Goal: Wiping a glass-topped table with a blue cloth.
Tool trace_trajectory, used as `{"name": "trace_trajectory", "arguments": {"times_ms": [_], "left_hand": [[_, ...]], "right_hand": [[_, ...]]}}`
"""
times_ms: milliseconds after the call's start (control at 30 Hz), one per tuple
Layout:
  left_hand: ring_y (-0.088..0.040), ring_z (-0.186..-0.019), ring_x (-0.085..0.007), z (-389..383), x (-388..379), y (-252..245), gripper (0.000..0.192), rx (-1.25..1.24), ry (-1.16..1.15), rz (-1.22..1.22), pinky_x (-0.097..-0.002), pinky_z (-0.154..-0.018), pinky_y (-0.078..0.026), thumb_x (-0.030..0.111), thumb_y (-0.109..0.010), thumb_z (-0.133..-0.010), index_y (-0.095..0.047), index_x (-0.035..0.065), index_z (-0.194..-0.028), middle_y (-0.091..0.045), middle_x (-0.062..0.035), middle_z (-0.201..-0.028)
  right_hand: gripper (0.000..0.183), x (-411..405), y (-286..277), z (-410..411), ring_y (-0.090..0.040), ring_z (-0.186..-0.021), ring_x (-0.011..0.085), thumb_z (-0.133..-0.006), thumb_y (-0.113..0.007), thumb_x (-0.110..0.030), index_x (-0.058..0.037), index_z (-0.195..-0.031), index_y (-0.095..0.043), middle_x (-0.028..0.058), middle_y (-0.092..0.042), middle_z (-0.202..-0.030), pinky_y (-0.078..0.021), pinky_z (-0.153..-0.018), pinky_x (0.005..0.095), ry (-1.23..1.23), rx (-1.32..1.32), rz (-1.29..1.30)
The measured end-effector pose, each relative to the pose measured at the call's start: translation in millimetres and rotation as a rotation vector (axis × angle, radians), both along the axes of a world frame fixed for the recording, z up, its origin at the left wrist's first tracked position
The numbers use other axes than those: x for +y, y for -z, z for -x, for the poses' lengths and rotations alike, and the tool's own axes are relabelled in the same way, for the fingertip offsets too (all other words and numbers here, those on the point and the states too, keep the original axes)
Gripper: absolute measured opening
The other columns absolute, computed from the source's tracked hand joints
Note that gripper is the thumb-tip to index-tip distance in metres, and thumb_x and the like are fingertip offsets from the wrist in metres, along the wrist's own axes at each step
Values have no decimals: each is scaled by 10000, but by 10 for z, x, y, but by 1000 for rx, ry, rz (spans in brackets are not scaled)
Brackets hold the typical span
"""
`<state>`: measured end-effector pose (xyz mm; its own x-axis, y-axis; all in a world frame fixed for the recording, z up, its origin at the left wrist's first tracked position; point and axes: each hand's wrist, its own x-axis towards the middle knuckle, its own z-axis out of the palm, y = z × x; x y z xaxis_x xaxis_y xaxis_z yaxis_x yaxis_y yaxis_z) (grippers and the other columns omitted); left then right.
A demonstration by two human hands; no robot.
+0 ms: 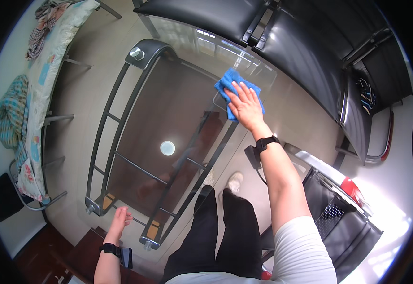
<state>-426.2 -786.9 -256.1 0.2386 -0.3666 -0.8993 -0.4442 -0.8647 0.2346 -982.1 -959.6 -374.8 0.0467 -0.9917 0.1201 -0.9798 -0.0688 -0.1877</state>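
A glass-topped coffee table [188, 92] with a dark metal frame and a brown lower shelf stands before me. My right hand [244, 105] lies flat on a blue cloth [232, 78], pressing it onto the glass near the far right side. Fingers are slightly spread over the cloth, and part of it shows beyond them. My left hand [122, 217] hovers by the table's near left end, between two metal leg ends. Its fingers are loosely bent, and nothing shows in it. A small round whitish disc [167, 148] appears on or below the glass; I cannot tell which.
Black padded bench seats [206, 17] line the far side, and another black seat [344, 227] stands at the right. On the left, a bench [55, 60] with a patterned cover carries a checked cloth [13, 110]. Dark reddish-brown furniture [89, 248] stands at the lower left.
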Motion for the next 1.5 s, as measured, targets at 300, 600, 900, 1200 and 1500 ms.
{"name": "trace_trajectory", "arguments": {"times_ms": [300, 600, 900, 1200, 1500], "left_hand": [[-564, -948, -227, 1313, -1539, 535, 351, -92, 561, 522, -323, -846, -453, 279, -498, -935, -500, 19, -1171, -535, -129, -1099], [-192, -1345, -397, 2416, -2228, 856, 639, -286, 670, 533, -436, -1084, -225, 359, -527, -893, -259, 73, -1397, -152, -246, -1453], [-86, -1358, -442, 2347, -2349, 1244, 824, -630, 358, 389, -486, -1100, -155, 569, -461, -864, -55, 176, -1464, -3, -237, -1494], [-5, -1370, -434, 2661, -2371, 1111, 873, -633, 302, 309, -519, -1096, -94, 603, -447, -850, 12, 186, -1464, 61, -214, -1501], [109, -1366, -429, 2701, -2411, 1114, 979, -597, 292, 179, -543, -1083, -31, 676, -430, -814, 151, 201, -1441, 186, -202, -1485]], "right_hand": [[585, -600, 229, 151, -235, -1356, 311, -844, -546, -377, -172, -1370, -391, 120, -301, -1453, -196, -1088, 480, 521, -26, 84], [439, -333, 40, 72, -298, -1338, 223, -759, -645, -285, -206, -1184, -571, 34, -384, -1414, -221, -1098, 417, -274, -297, -25], [493, -601, -52, 361, -286, -1344, 244, -775, -623, -249, -207, -1255, -517, 57, -351, -1434, -220, -1091, 429, -383, -253, -157], [451, -1930, 83, -443, -272, -1341, 246, -809, -583, -377, -276, -1245, -534, 35, -377, -1416, -180, -1098, 453, -602, -264, 6], [675, -3647, 81, -422, -606, -959, 341, -768, -666, -311, -36, -1316, -385, 212, -587, -1118, -487, -836, 404, -125, -558, -304]]}}
